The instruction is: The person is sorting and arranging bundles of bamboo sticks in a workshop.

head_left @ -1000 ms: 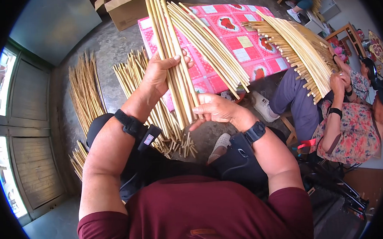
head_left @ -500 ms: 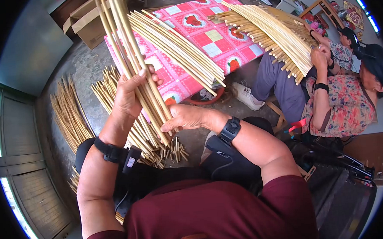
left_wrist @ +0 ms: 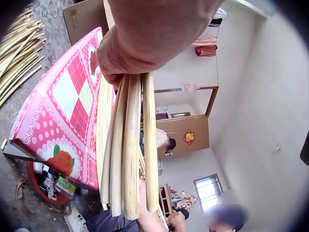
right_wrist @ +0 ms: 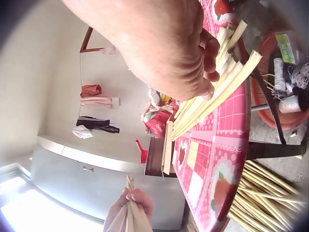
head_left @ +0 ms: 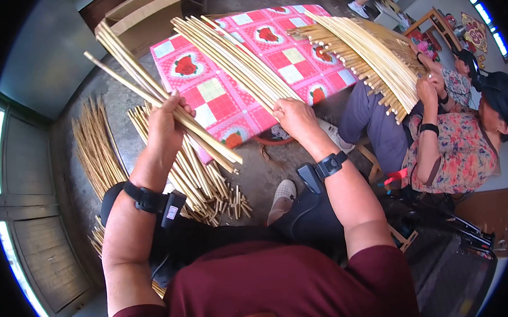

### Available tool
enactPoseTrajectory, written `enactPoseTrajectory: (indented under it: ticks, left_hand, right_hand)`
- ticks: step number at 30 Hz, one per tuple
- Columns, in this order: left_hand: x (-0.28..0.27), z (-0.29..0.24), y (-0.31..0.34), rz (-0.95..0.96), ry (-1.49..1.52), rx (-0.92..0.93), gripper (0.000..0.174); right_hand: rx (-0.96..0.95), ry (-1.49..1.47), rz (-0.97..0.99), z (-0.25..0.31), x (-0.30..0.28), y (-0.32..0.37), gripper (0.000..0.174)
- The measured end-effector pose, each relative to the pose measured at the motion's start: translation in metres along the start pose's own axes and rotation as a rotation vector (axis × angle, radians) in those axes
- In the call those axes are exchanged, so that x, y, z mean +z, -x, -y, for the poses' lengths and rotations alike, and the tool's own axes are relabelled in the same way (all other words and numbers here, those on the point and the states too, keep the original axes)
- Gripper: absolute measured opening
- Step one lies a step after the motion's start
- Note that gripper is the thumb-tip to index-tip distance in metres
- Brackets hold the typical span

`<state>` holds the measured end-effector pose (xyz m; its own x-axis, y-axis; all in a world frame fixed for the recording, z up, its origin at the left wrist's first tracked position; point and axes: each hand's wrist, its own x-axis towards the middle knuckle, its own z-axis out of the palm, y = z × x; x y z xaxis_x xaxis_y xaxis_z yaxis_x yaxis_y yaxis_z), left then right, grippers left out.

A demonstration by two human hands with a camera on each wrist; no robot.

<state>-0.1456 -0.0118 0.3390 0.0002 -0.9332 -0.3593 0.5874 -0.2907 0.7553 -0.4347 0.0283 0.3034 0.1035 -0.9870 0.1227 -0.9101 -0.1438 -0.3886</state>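
Note:
My left hand [head_left: 167, 120] grips several pale peeled stalks [head_left: 131, 70] at the left side of the table, one splayed apart from the others. In the left wrist view the cut ends of these stalks [left_wrist: 130, 174] point away below the fist. My right hand [head_left: 294, 117] is at the near ends of a row of stalks [head_left: 231, 59] lying across the table. Seen from the right wrist, its curled fingers [right_wrist: 208, 50] and thumb pinch at the stalks [right_wrist: 219, 92]; which of them it holds is partly hidden under the palm.
A pink patterned cloth covers the table [head_left: 210, 92]. Stalk bundles [head_left: 186, 173] and short offcuts [head_left: 238, 202] lie on the floor at left. A red basin [right_wrist: 270, 113] with thread spools stands under the table edge. Another person [head_left: 454, 142] sits at right beside a stalk mat [head_left: 369, 55].
My right hand has left the bundle in my left hand and moved right to the stalks on the table. The left-hand bundle has tilted, its far end swinging left and down.

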Motion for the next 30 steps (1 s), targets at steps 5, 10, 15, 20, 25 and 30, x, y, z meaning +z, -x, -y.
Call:
enactPoseTrajectory:
  ticks: [5, 10, 15, 20, 25, 30]
  left_hand:
    - [0.001, 0.002, 0.008, 0.056, -0.072, 0.033, 0.020]
    - [-0.003, 0.002, 0.013, 0.044, -0.133, -0.025, 0.014]
    - [-0.015, 0.004, 0.013, 0.005, -0.178, -0.040, 0.013]
    - [-0.018, 0.004, 0.010, 0.056, -0.133, -0.083, 0.021]
    - [-0.008, 0.001, 0.018, 0.160, -0.039, -0.082, 0.020]
    - [0.000, 0.000, 0.025, 0.252, -0.050, -0.092, 0.021]
  right_hand:
    - [0.083, 0.177, 0.125, 0.018, 0.012, -0.009, 0.020]
    - [0.078, 0.223, 0.200, 0.031, 0.017, -0.020, 0.023]
    - [0.084, -0.080, 0.404, 0.053, 0.024, -0.025, 0.021]
    - [0.067, -1.024, 0.705, 0.071, 0.018, -0.022, 0.018]
    - [0.047, -1.177, 0.839, 0.084, 0.006, -0.016, 0.018]
    - [-0.015, -1.118, 0.919, 0.089, 0.008, -0.012, 0.017]
